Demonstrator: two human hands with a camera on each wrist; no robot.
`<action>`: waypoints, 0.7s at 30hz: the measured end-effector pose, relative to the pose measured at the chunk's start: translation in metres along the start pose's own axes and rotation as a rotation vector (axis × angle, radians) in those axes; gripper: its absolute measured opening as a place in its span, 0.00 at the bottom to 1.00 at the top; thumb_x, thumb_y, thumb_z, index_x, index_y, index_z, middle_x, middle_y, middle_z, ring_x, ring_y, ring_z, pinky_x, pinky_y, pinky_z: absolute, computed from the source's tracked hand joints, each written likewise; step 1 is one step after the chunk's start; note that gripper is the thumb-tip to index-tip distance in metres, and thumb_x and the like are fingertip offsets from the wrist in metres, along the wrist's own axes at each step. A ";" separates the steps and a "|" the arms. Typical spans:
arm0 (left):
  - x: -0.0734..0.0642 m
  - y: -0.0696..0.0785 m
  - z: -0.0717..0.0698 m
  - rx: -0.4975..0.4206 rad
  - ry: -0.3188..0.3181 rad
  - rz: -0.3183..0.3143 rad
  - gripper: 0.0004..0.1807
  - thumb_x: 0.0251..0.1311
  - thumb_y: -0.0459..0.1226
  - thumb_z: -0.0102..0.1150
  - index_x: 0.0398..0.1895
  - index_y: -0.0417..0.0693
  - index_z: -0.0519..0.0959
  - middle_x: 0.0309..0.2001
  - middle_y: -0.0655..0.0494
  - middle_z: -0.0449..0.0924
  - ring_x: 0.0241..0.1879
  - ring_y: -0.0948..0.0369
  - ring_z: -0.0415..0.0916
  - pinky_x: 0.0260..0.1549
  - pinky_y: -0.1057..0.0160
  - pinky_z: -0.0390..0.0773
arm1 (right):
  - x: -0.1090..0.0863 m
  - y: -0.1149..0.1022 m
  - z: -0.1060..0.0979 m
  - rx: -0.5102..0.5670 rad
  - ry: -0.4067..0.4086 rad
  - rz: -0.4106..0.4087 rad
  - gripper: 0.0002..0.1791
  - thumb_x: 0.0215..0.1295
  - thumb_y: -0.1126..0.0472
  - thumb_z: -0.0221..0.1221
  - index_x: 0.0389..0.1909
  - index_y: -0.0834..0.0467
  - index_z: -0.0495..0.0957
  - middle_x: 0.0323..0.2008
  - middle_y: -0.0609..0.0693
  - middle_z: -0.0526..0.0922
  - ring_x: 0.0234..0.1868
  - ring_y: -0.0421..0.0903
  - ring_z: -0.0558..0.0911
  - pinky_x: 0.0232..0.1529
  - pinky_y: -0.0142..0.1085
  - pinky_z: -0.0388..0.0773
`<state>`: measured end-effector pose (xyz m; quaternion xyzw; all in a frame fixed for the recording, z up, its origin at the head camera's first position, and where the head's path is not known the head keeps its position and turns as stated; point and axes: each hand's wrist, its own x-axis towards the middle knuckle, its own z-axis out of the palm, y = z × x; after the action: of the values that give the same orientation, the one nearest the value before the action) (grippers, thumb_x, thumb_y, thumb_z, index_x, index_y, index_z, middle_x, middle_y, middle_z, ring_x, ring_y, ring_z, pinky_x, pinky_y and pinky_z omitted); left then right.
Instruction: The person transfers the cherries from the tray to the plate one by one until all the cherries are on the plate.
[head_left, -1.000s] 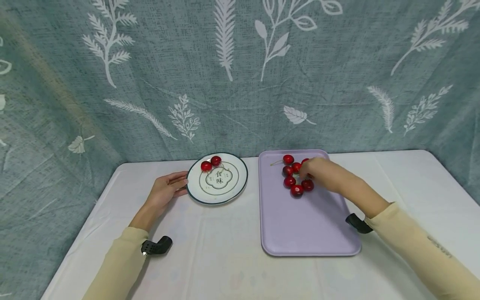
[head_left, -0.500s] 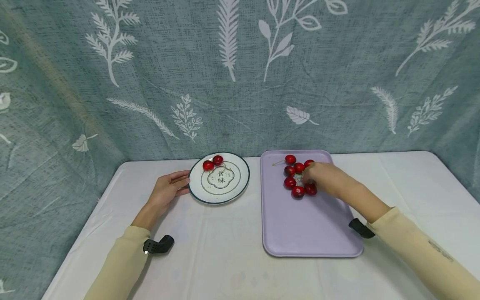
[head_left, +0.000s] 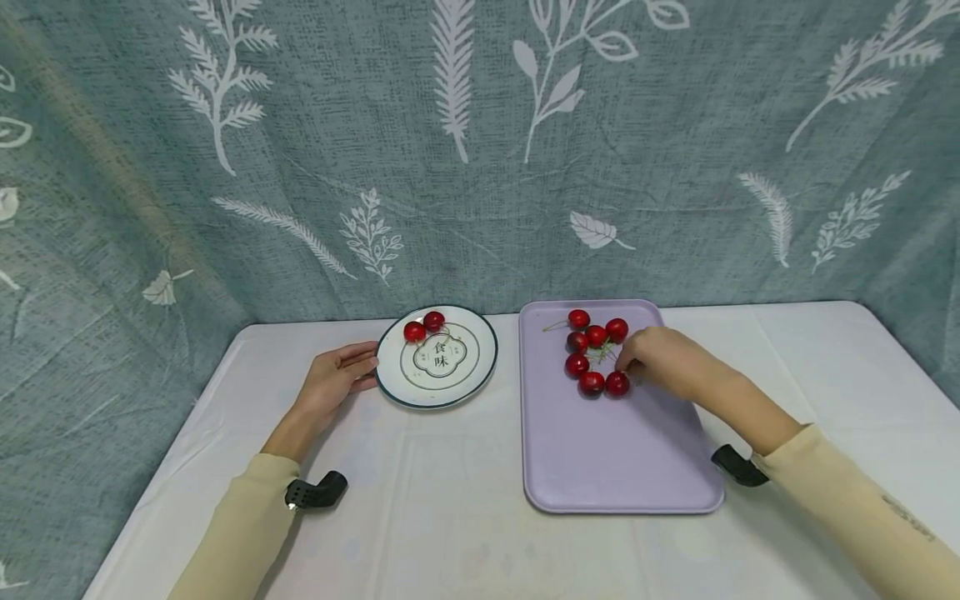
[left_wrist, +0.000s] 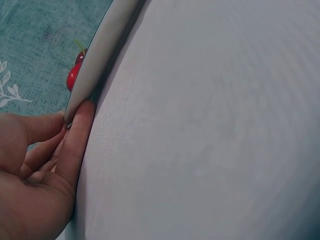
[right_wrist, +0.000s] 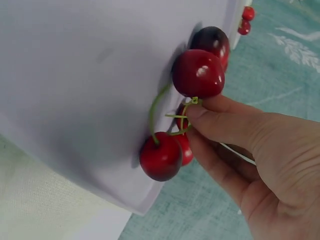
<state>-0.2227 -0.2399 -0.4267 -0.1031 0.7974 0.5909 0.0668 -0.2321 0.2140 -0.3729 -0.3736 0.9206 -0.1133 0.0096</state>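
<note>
My left hand [head_left: 337, 379] is at the left rim of a white plate [head_left: 472, 367] with a dark edge. In the left wrist view, its thumb and a finger pinch that rim. Two red cherries [head_left: 423, 326] lie on the plate's far side. My right hand [head_left: 663, 362] is over the lilac tray [head_left: 592, 467], among several dark red cherries with green stems. In the right wrist view, its thumb and fingertips pinch the stem of a large cherry [right_wrist: 199, 73]. Another cherry [right_wrist: 161, 156] with a curved stem lies nearby. The right fingertips are partly hidden in the head view.
A white cloth [head_left: 450, 517] covers the table under the plate and tray. Behind the table hangs a green curtain [head_left: 480, 233] with white leaf patterns. The tray's near half is bare, and the plate stands left of the tray with a gap between.
My right hand has drawn slightly right and back from the cherry cluster, uncovering a cherry at the upper right and the stems. The left hand stays at the plate.
</note>
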 end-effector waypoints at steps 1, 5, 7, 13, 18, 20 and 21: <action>0.000 0.000 0.000 -0.001 0.001 -0.001 0.25 0.72 0.32 0.49 0.70 0.35 0.64 0.65 0.37 0.68 0.52 0.62 0.76 0.45 0.70 0.83 | 0.000 0.000 -0.001 0.025 0.007 0.003 0.09 0.52 0.75 0.68 0.29 0.59 0.88 0.31 0.47 0.87 0.36 0.46 0.84 0.37 0.39 0.86; 0.000 0.000 0.000 -0.003 0.000 0.000 0.25 0.72 0.31 0.49 0.70 0.35 0.64 0.65 0.37 0.68 0.51 0.62 0.76 0.45 0.70 0.83 | -0.001 0.003 -0.002 0.094 0.053 0.026 0.09 0.51 0.75 0.69 0.29 0.59 0.88 0.30 0.47 0.87 0.34 0.45 0.84 0.35 0.38 0.85; -0.001 0.000 0.000 -0.005 -0.001 0.002 0.25 0.72 0.31 0.49 0.70 0.35 0.64 0.65 0.37 0.68 0.51 0.63 0.76 0.45 0.70 0.83 | -0.002 0.004 -0.002 0.106 0.078 0.036 0.09 0.50 0.76 0.69 0.29 0.59 0.88 0.29 0.47 0.87 0.33 0.44 0.84 0.33 0.37 0.85; -0.001 0.000 0.000 -0.011 -0.003 0.005 0.25 0.72 0.32 0.50 0.70 0.35 0.64 0.64 0.37 0.68 0.50 0.64 0.77 0.45 0.69 0.83 | -0.002 0.004 -0.004 0.133 0.139 0.072 0.10 0.50 0.78 0.68 0.31 0.63 0.88 0.30 0.52 0.87 0.33 0.48 0.84 0.30 0.38 0.85; 0.000 0.000 -0.001 -0.018 -0.007 0.005 0.25 0.72 0.32 0.50 0.70 0.36 0.64 0.64 0.37 0.68 0.50 0.64 0.76 0.45 0.69 0.83 | -0.001 0.003 -0.006 0.141 0.210 0.091 0.09 0.51 0.79 0.66 0.32 0.65 0.87 0.31 0.56 0.87 0.35 0.53 0.84 0.33 0.43 0.85; 0.001 0.000 -0.001 -0.018 -0.008 0.005 0.25 0.72 0.32 0.50 0.70 0.36 0.64 0.64 0.37 0.68 0.50 0.64 0.76 0.45 0.69 0.83 | 0.000 0.003 -0.008 0.147 0.237 0.097 0.09 0.51 0.79 0.66 0.32 0.66 0.87 0.32 0.57 0.86 0.36 0.54 0.84 0.34 0.44 0.86; 0.001 0.000 -0.001 -0.020 -0.007 0.005 0.25 0.72 0.31 0.50 0.70 0.35 0.64 0.64 0.37 0.68 0.49 0.65 0.76 0.45 0.69 0.83 | 0.000 0.003 -0.008 0.151 0.250 0.102 0.09 0.52 0.79 0.66 0.32 0.66 0.87 0.32 0.57 0.87 0.36 0.54 0.85 0.34 0.44 0.86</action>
<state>-0.2232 -0.2405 -0.4266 -0.0995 0.7913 0.5996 0.0670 -0.2354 0.2175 -0.3658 -0.3073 0.9214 -0.2270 -0.0712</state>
